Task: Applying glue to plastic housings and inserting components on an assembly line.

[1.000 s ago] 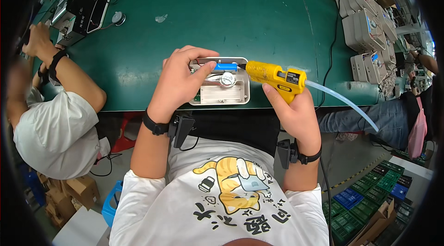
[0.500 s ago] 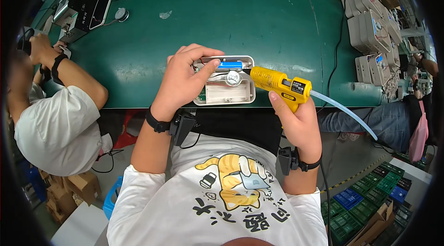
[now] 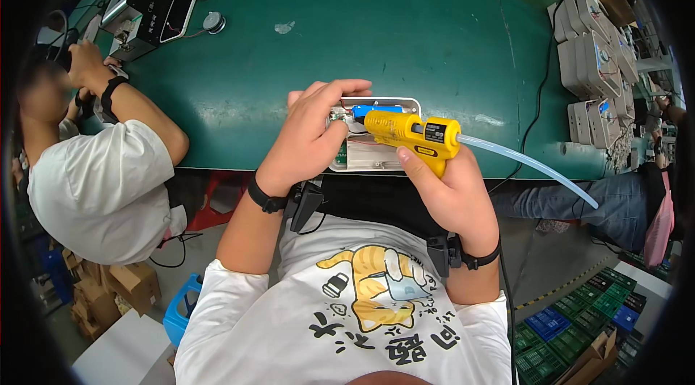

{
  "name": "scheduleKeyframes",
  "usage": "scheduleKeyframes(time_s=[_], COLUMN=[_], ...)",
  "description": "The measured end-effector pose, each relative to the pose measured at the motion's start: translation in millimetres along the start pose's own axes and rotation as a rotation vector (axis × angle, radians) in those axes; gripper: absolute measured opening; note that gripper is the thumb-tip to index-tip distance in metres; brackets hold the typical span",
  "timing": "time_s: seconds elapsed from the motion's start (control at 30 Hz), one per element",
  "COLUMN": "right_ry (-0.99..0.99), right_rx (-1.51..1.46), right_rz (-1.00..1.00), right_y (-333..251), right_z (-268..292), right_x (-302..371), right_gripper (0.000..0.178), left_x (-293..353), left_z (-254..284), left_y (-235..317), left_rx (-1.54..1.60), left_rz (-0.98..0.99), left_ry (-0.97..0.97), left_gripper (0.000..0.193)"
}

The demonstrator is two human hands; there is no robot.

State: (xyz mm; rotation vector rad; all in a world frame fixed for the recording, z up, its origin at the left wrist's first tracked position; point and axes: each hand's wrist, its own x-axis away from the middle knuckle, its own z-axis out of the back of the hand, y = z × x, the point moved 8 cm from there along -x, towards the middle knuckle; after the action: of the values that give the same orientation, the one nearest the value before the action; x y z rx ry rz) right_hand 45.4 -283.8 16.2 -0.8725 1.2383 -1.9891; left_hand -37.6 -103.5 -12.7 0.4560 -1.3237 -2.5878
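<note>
My right hand [image 3: 452,189] is wrapped round the grip of a yellow hot glue gun [image 3: 413,133]. A long translucent glue stick [image 3: 528,156] sticks out of the gun's rear. The gun lies across an open off-white plastic housing [image 3: 415,106], its nozzle pointing left towards the inside. My left hand [image 3: 313,135] grips the housing's left end, fingers over the far rim and thumb over the inside. In the housing are a blue cylindrical battery [image 3: 378,110] along the far wall and a green circuit board [image 3: 342,160] at the near left. The gun hides part of the inside.
The green table [image 3: 405,30] carries a black device [image 3: 141,12] with a small round part [image 3: 214,22] at the far left. Stacked off-white housings [image 3: 590,59] stand at the right, beside a black cable [image 3: 539,88]. A co-worker [image 3: 101,182] sits at left; green crates [image 3: 557,345] lie lower right.
The glue gun has moved left over the housing, its nozzle going from the right end to the left part. The round silver part inside is now hidden. My left thumb has moved nearer the circuit board.
</note>
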Motion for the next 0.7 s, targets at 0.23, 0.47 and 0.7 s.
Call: scheduleKeyframes(time_s=[0.23, 0.47, 0.7], right_ry=[0.064, 0.13, 0.301], right_rx=[0.066, 0.086, -0.427], right_rz=[-0.003, 0.133, 0.108], right_y=[-3.6, -3.4, 16.2], right_z=[6.4, 3.6, 46.4], right_x=[5.2, -0.4, 39.2], right_gripper=[0.029, 0.029, 0.029], left_x=[3.2, 1.6, 10.5], left_z=[2.6, -3.6, 22.5], left_y=[3.2, 9.8, -1.2], left_rx=[0.008, -0.018, -0.176], left_rz=[-0.029, -0.061, 0.063], left_ry=[0.046, 0.108, 0.428], left_gripper=[0.054, 0.046, 0.046])
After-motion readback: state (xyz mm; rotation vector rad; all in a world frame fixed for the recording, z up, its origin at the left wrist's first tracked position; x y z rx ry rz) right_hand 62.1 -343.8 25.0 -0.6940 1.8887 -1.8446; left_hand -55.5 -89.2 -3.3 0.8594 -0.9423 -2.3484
